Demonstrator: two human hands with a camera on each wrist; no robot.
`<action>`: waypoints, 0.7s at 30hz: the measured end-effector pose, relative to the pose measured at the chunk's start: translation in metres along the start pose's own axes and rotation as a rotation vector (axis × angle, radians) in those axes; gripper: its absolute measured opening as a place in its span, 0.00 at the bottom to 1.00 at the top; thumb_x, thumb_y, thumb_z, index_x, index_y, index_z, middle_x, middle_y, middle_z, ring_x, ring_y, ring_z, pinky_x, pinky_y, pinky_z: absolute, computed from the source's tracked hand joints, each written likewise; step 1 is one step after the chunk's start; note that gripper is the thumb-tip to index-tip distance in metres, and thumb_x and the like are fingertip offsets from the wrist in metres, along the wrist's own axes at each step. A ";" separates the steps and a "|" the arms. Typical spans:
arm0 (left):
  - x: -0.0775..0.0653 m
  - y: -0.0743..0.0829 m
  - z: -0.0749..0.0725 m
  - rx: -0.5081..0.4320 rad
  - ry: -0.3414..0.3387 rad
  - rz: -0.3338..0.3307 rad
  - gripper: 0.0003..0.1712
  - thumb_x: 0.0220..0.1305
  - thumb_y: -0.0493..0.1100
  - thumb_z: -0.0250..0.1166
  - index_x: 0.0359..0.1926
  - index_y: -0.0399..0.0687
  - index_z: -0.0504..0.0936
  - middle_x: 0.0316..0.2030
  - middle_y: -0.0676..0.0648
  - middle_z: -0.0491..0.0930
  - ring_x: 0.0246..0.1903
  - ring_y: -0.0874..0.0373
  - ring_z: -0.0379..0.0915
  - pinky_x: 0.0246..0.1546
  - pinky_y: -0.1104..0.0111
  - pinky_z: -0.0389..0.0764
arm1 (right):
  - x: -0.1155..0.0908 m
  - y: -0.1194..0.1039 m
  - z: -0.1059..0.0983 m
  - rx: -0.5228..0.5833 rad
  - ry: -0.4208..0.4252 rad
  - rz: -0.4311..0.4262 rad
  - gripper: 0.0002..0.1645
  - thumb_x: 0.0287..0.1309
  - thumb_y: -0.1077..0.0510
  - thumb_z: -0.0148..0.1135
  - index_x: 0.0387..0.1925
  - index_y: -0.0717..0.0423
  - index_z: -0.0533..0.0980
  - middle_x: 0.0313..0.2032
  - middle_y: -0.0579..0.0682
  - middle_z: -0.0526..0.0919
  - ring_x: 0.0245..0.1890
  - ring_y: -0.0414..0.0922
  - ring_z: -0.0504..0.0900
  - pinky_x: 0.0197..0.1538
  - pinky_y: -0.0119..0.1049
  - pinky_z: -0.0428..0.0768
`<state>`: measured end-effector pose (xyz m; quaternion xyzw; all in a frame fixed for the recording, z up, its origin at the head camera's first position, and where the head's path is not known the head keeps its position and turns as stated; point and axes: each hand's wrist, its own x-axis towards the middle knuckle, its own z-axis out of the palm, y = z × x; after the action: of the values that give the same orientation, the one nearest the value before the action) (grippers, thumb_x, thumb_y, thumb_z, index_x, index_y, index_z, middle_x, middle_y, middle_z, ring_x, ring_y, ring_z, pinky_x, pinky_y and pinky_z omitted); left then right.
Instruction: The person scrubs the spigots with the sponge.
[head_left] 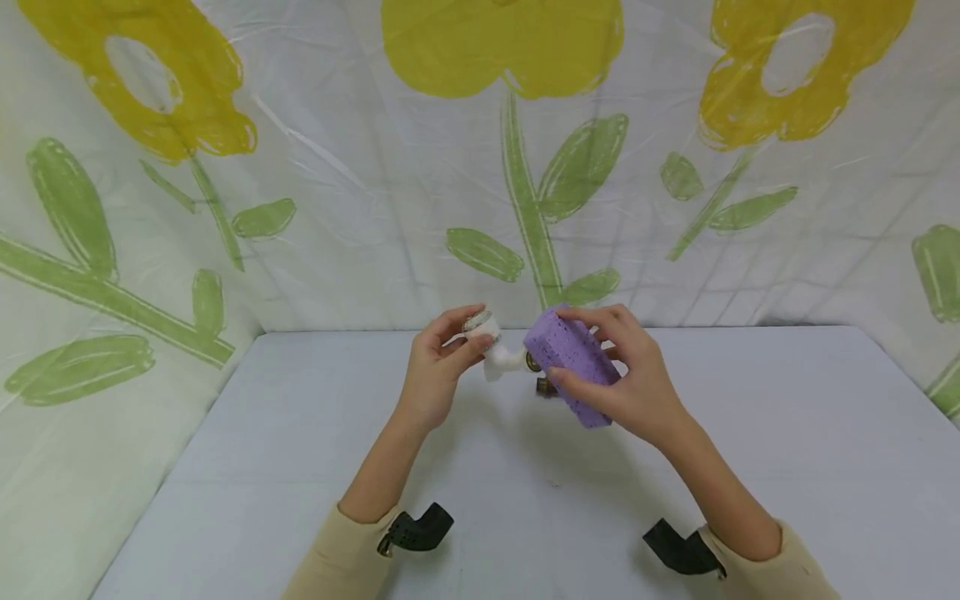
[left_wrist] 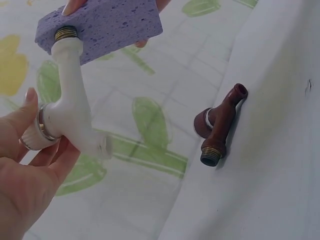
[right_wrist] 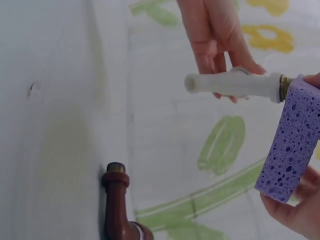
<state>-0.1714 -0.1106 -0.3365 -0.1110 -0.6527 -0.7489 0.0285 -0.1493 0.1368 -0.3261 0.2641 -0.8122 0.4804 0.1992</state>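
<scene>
Purple and full of pores, the sponge (head_left: 570, 362) is up above the far part of the table (head_left: 285, 442) in the head view, pinched between the thumb and fingers of the right hand (head_left: 637, 383). To its left, the left hand (head_left: 433, 375) grips the white tap (head_left: 501, 361) by its round knob (head_left: 482, 325), also clear of the table. Behind the sponge lies a brown tap (head_left: 545, 387), mostly hidden from here. A flowered cloth (head_left: 337, 208) hangs beyond the far edge.

The left wrist view shows the white tap's threaded brass end (left_wrist: 66, 33) at the face of the sponge; they seem to touch, though the angle makes it hard to be sure. Thumb and fingers of the left hand close round the knob. The brown tap rests on the table, well apart from both hands.

In the right wrist view the brass end meets the sponge near its edge, while the white tap's plain end points away from it. The right hand's thumb and fingers hold the sponge from opposite sides.

The step in hand looks like wiping the white tap, starting at the thread. Carrying on would call for a steady left grip and light pressure, turning the tap to offer fresh sides.
</scene>
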 end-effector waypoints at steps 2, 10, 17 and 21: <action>0.000 0.000 -0.001 -0.016 -0.022 -0.009 0.28 0.70 0.25 0.64 0.70 0.32 0.75 0.57 0.41 0.78 0.48 0.61 0.83 0.52 0.68 0.88 | 0.001 0.002 -0.002 0.009 0.018 0.032 0.36 0.52 0.64 0.77 0.64 0.52 0.80 0.49 0.52 0.79 0.44 0.44 0.76 0.40 0.30 0.83; 0.002 -0.004 -0.004 -0.058 -0.087 0.018 0.34 0.66 0.20 0.64 0.72 0.30 0.71 0.57 0.42 0.76 0.44 0.60 0.86 0.50 0.66 0.89 | 0.001 0.005 -0.009 0.099 0.060 0.166 0.34 0.60 0.65 0.74 0.67 0.52 0.78 0.50 0.46 0.76 0.46 0.44 0.75 0.40 0.24 0.81; 0.002 -0.004 -0.004 -0.040 -0.087 0.037 0.31 0.64 0.19 0.65 0.68 0.26 0.74 0.54 0.43 0.79 0.41 0.61 0.88 0.48 0.64 0.90 | 0.002 0.001 -0.009 0.151 0.075 0.202 0.32 0.62 0.66 0.71 0.68 0.54 0.77 0.50 0.45 0.75 0.45 0.44 0.76 0.40 0.25 0.82; 0.002 -0.003 -0.003 -0.006 -0.099 0.067 0.30 0.63 0.19 0.67 0.67 0.26 0.76 0.51 0.42 0.80 0.41 0.61 0.88 0.48 0.64 0.90 | 0.002 -0.002 -0.012 0.163 0.050 0.184 0.32 0.62 0.66 0.72 0.67 0.54 0.77 0.51 0.45 0.77 0.45 0.44 0.77 0.41 0.26 0.83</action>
<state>-0.1742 -0.1128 -0.3398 -0.1698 -0.6470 -0.7431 0.0209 -0.1491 0.1460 -0.3182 0.1918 -0.7861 0.5674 0.1526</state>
